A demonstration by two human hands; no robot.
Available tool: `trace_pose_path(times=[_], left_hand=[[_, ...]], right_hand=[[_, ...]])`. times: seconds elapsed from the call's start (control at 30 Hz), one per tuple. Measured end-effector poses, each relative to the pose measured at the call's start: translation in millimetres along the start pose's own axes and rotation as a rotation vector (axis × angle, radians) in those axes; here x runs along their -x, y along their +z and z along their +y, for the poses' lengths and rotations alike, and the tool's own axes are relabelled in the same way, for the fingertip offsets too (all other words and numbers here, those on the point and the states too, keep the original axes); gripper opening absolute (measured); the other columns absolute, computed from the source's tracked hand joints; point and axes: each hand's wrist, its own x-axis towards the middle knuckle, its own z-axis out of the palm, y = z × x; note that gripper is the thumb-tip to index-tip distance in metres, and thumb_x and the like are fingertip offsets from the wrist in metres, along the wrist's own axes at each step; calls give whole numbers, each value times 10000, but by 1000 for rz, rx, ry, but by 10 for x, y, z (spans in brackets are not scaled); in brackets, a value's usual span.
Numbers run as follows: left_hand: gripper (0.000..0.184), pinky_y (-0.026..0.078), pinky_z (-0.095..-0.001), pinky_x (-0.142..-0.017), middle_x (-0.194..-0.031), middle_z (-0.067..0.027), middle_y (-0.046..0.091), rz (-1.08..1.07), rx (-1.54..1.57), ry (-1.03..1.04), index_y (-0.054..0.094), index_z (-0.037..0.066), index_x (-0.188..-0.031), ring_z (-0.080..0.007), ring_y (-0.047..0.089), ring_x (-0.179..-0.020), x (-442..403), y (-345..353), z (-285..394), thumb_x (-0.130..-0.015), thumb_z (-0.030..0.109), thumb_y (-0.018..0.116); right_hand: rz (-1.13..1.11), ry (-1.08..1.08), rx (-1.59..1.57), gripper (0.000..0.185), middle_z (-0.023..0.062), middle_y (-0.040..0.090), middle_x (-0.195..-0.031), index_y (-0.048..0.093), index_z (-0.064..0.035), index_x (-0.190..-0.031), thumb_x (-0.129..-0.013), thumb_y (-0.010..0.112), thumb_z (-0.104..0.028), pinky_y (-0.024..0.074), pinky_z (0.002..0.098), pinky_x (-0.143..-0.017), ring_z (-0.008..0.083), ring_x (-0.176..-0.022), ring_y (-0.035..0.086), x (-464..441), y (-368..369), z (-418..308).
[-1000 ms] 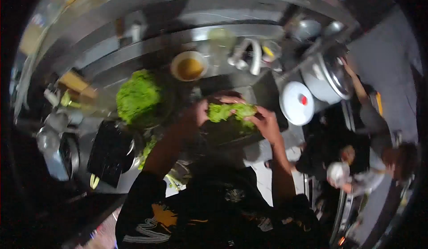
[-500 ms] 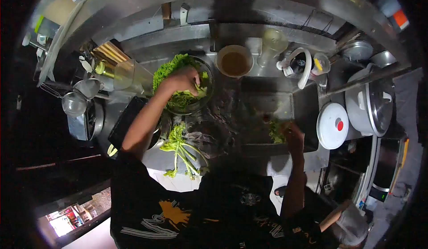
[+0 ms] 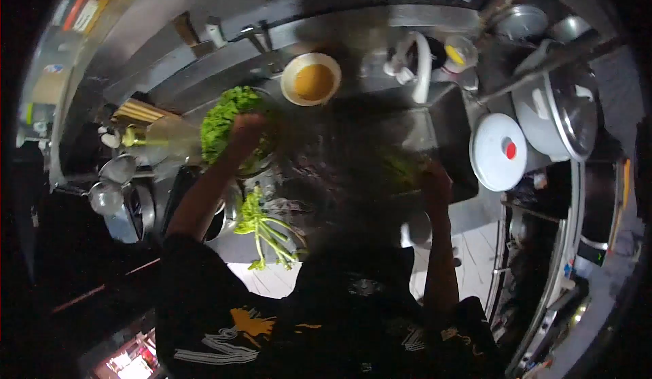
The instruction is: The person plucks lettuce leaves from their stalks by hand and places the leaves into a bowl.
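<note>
My left hand rests on the heap of green lettuce in a round bowl at the left of the sink; its fingers are smeared and hard to tell apart. Over the sink, my right hand is closed around some dim leafy greens that hang on its left side. Below the bowl, long green stalks with leaves lie on the counter. Dark purplish leaves spread between the bowl and the sink, partly in shadow.
A bowl of brownish liquid stands behind the sink, near a white faucet. To the right are a white lid with a red knob and a large pot. Strainers sit at the far left.
My hands have parted from the leafy piece they held together. The left one moved to the lettuce bowl and the right stayed over the sink with greens. The camera view has shifted.
</note>
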Motion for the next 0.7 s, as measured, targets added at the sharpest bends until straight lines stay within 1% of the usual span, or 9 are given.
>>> trace_pose_path(times=[0.1, 0.2, 0.23, 0.3, 0.33, 0.37, 0.4, 0.5, 0.7], left_hand=[[197, 578, -409, -748, -936, -119, 739, -199, -402, -220, 757, 87, -1033, -256, 721, -869, -188, -814, 1395, -888, 197, 682], [180, 582, -410, -738, -988, -88, 750, 60, 20, -226, 766, 135, -1030, -271, 727, -875, -145, -613, 1935, -904, 242, 694], [182, 583, -413, -743, -1016, -81, 752, 139, 418, -166, 766, 158, -1039, -277, 728, -882, -117, -480, 2191, -919, 275, 695], [190, 577, -381, -767, -1049, -65, 750, 118, 774, -100, 766, 187, -1069, -282, 726, -901, -251, -368, 2758, -948, 322, 708], [203, 569, -366, -791, -1045, -56, 751, 193, 319, 139, 764, 163, -1105, -266, 728, -917, -372, -213, 2975, -947, 281, 718], [231, 540, -351, -857, -1055, -117, 733, 76, 772, 28, 745, 51, -1086, -251, 707, -989, -446, -161, 3242, -936, 226, 753], [287, 533, -361, -887, -1105, -140, 726, 126, 871, 175, 733, 34, -1127, -264, 699, -1023, -479, -161, 3469, -925, 235, 768], [305, 530, -358, -871, -1147, -160, 717, 306, 870, 334, 717, 14, -1149, -226, 692, -1019, -573, 111, 3873, -918, 202, 778], [260, 524, -320, -756, -1036, -99, 714, 95, 1101, 198, 669, 1, -1141, -162, 669, -915, -422, 220, 4061, -951, 167, 731]], right_hand=[[-31, 230, -313, 221, 61, 660, -976, 687, -30, -1141, -958, 614, -131, 523, 334, -839, 150, -894, 636, -177, -326, -552], [-68, -140, -134, 199, 62, 671, -1013, 687, -31, -1123, -980, 646, -162, 508, 311, -868, 142, -981, 628, -325, -610, -686], [-180, -129, -13, 191, 59, 670, -1029, 672, -30, -1138, -973, 692, -124, 493, 291, -897, 140, -1057, 612, -352, -738, -811], [-155, -8, -203, 219, 75, 644, -1054, 662, -23, -1166, -952, 701, -54, 481, 262, -887, 135, -1033, 613, -359, -851, -1127], [-140, 52, -299, 242, 83, 631, -1066, 657, -19, -1180, -942, 705, -20, 476, 248, -882, 133, -1021, 614, -343, -877, -1246], [-106, 139, -289, 275, 53, 664, -1046, 643, -13, -1208, -942, 712, 5, 480, 229, -850, 106, -969, 618, -326, -918, -1314], [-75, 134, -311, 273, 44, 672, -1039, 643, -9, -1212, -947, 713, -4, 483, 227, -842, 100, -955, 618, -332, -940, -1381], [10, 95, -357, 283, 19, 697, -1019, 635, 12, -1239, -965, 700, -12, 497, 229, -842, 88, -926, 626, -330, -988, -1511], [93, 57, -422, 289, 37, 680, -1103, 614, 22, -1260, -976, 669, 13, 498, 259, -911, 113, -1014, 627, -195, -1007, -1661]])
